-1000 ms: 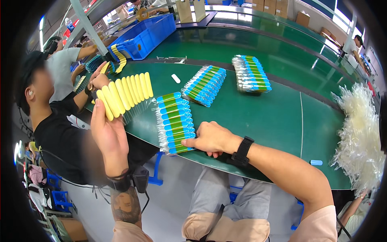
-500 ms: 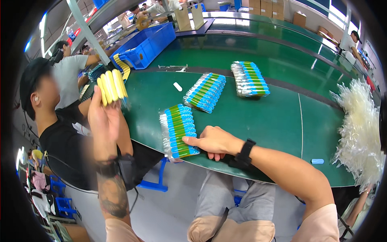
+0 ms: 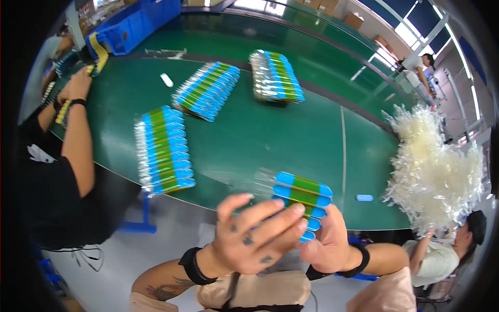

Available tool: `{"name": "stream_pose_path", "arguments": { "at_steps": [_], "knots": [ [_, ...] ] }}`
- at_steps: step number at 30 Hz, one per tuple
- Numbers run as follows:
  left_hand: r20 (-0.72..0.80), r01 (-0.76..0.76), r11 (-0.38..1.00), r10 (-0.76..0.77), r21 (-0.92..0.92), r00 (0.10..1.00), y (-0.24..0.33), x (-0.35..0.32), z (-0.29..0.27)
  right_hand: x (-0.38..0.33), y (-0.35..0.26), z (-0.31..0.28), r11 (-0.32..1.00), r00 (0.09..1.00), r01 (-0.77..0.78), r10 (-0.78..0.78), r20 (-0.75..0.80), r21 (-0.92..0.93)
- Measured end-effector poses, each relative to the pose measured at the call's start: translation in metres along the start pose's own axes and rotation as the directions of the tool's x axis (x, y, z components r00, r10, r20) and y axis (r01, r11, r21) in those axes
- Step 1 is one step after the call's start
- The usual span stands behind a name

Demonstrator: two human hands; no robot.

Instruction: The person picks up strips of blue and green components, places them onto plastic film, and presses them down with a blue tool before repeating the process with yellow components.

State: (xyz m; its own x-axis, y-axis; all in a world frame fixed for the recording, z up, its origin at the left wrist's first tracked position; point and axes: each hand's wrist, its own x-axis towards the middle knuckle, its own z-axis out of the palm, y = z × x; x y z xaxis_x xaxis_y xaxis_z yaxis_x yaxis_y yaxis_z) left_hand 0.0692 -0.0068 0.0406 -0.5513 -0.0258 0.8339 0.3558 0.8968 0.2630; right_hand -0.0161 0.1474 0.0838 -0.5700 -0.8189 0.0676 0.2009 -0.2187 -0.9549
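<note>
My right hand (image 3: 332, 242) is closed round the lower right side of a small pack of blue strips with a green band (image 3: 306, 190), its thumb by the edge. Across the pack's lower left lies my left hand (image 3: 254, 239), back uppermost. Its fingers are stretched out and apart, touching the pack, and its thumb stands off to the side. The lower part of the pack is hidden behind those fingers. Clear film (image 3: 265, 177) trails blurred from the pack's left end.
Three blue-and-green packs lie on the green table (image 3: 270, 135): a left pack (image 3: 163, 151), a middle pack (image 3: 208, 91), a far pack (image 3: 276, 78). A heap of clear plastic sleeves (image 3: 436, 171) stands right. A co-worker's hand (image 3: 78, 83) holds a yellow strip at left, near a blue bin (image 3: 135, 26).
My left hand has come down from the upper left, where it held yellow strips, to meet my right hand. The right hand has left the near pack on the table. The view has turned right.
</note>
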Motion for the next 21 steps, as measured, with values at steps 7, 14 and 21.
{"name": "stream_pose_path", "arguments": {
  "at_steps": [7, 14, 21],
  "knots": [
    [0.109, 0.011, 0.961, 0.020, -0.276, 0.994, 0.046, -0.022, 0.042, -0.052, -0.015, -0.051, 0.993, 0.950, -0.066, 0.034, -0.310, -0.095],
    [0.229, 0.449, 0.629, -0.402, -0.635, 0.887, 0.013, -0.027, 0.028, -0.045, -0.077, -0.082, 0.623, 0.924, 0.177, 0.162, 0.348, -0.762],
    [0.831, 0.861, 0.006, -0.259, -0.508, 0.492, -0.013, 0.000, 0.038, -0.046, -0.085, -0.077, 0.598, 0.773, 0.237, 0.362, 0.521, -0.766]
  ]
}}
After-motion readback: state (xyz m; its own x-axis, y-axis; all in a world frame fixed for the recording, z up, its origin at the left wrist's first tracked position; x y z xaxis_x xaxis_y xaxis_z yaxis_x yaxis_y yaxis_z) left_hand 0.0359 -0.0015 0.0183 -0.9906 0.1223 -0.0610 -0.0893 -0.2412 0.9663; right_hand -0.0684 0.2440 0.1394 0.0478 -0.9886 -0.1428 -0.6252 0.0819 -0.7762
